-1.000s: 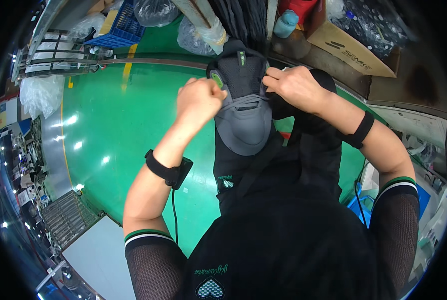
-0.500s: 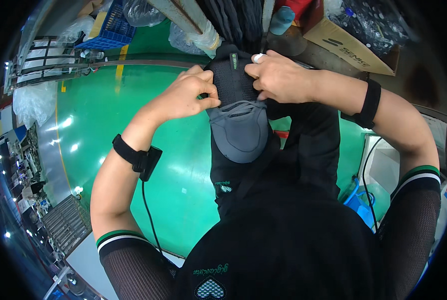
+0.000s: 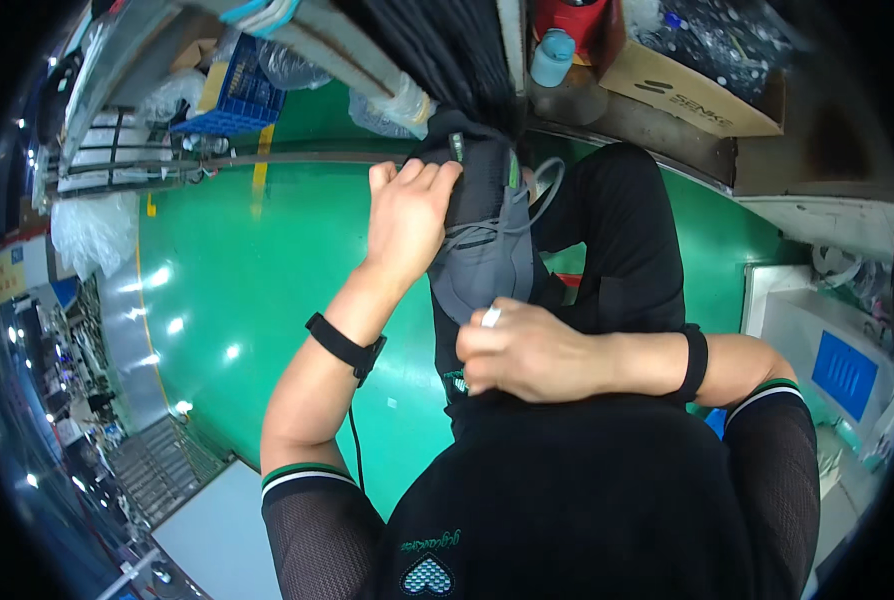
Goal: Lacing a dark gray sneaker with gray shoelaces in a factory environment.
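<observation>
A dark grey lace-up shoe (image 3: pixel 475 275) with a black mesh tongue lies over my thigh, its toe toward my body. The fingers of my left hand (image 3: pixel 407 210) are curled over the shoe's left side by the tongue. Just past the toe, my right hand (image 3: pixel 527 350) is closed with its knuckles up; what its fingers hold, if anything, is hidden. Grey laces cross the front of the shoe, and one grey lace (image 3: pixel 559 190) makes a loose loop off its right side.
A thick bundle of black strands (image 3: pixel 447 50) hangs beyond the shoe beside a metal post. Far right are a cardboard box (image 3: pixel 687 95) of clear plastic-wrapped items and a light blue bottle (image 3: pixel 553 58). A blue crate (image 3: pixel 247 90) stands far left. Green floor (image 3: pixel 297 260) lies below.
My right hand has left the lacing and come back toward my body, past the toe. My left hand has turned upward onto the shoe's side. A lace loop now shows at right.
</observation>
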`<state>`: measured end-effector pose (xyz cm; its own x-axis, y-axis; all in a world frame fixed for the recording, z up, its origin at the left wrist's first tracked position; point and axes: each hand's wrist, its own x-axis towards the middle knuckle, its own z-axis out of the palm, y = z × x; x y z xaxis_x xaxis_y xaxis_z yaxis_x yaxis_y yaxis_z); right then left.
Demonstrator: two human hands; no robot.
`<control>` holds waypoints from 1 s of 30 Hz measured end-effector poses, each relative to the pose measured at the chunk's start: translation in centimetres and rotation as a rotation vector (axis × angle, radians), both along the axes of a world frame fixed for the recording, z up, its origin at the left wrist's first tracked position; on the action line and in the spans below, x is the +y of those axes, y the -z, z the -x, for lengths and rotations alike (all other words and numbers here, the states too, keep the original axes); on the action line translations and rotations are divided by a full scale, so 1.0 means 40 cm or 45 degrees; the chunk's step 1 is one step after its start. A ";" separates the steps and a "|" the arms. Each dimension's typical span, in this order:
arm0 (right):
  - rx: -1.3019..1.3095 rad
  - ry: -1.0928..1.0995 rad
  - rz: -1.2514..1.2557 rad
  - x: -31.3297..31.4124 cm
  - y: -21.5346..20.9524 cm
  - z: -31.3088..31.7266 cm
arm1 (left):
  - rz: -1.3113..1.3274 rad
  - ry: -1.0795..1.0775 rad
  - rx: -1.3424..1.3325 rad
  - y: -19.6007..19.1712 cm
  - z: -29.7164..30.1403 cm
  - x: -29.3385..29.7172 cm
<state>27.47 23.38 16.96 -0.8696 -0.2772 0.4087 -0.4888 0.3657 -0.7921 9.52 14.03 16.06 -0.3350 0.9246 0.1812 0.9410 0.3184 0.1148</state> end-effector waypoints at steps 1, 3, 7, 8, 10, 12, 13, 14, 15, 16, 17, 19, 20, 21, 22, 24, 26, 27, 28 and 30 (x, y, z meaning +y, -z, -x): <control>-0.060 -0.009 0.036 0.001 0.007 -0.008 | -0.033 0.042 0.023 -0.001 0.003 0.001; -0.138 0.111 0.010 0.011 0.023 -0.011 | 0.133 0.153 0.018 0.003 0.008 0.007; -0.367 0.325 0.153 0.020 0.044 -0.006 | -0.035 0.284 -0.426 0.019 0.006 0.038; -0.452 0.412 0.271 0.022 0.045 -0.006 | 0.020 0.332 -0.424 0.018 0.005 0.043; -0.397 0.503 0.351 0.033 0.045 -0.009 | 0.078 0.351 -0.184 0.012 0.006 0.051; -0.440 0.394 0.536 0.051 0.044 -0.016 | 0.060 0.344 -0.173 -0.002 0.011 0.047; -0.446 0.458 0.539 0.063 0.044 -0.021 | -0.005 0.197 -0.143 -0.010 0.014 0.042; -0.571 0.386 0.636 0.076 0.044 -0.025 | -0.063 0.018 -0.117 -0.015 0.013 0.039; -0.739 0.310 0.738 0.090 0.045 -0.028 | -0.061 0.056 -0.110 -0.017 0.010 0.038; -0.789 0.423 0.676 0.102 0.047 -0.028 | -0.015 0.099 -0.021 -0.018 0.007 0.039; -0.868 0.401 0.758 0.112 0.051 -0.026 | 0.017 0.138 0.068 -0.014 -0.002 0.043; -1.065 0.431 0.863 0.125 0.062 -0.015 | 0.022 0.116 0.135 0.001 -0.020 0.061; -1.043 0.377 0.880 0.128 0.068 -0.008 | 0.047 0.077 0.120 0.007 -0.028 0.072; -1.017 0.402 0.886 0.129 0.074 0.000 | -0.004 0.039 0.154 0.010 -0.035 0.078; -0.901 0.403 0.921 0.132 0.080 0.008 | 0.107 0.066 0.161 0.010 -0.038 0.085; -0.874 0.495 0.820 0.138 0.092 0.021 | 0.147 0.070 0.138 0.002 -0.036 0.087; -0.814 0.660 0.645 0.148 0.100 0.032 | 0.273 0.101 0.111 -0.012 -0.031 0.081; -0.694 0.733 0.679 0.155 0.102 0.038 | 0.173 0.048 0.029 -0.015 -0.028 0.081; -0.694 0.754 0.645 0.163 0.104 0.045 | 0.076 -0.005 -0.056 -0.016 -0.027 0.079; -0.675 0.752 0.634 0.181 0.105 0.062 | 0.082 0.069 -0.086 -0.007 -0.024 0.088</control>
<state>24.98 30.62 12.75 -0.9203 0.3694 -0.1285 0.1377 -0.0014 -0.9905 10.47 17.55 16.35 -0.2934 0.9508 0.0995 0.9478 0.2757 0.1599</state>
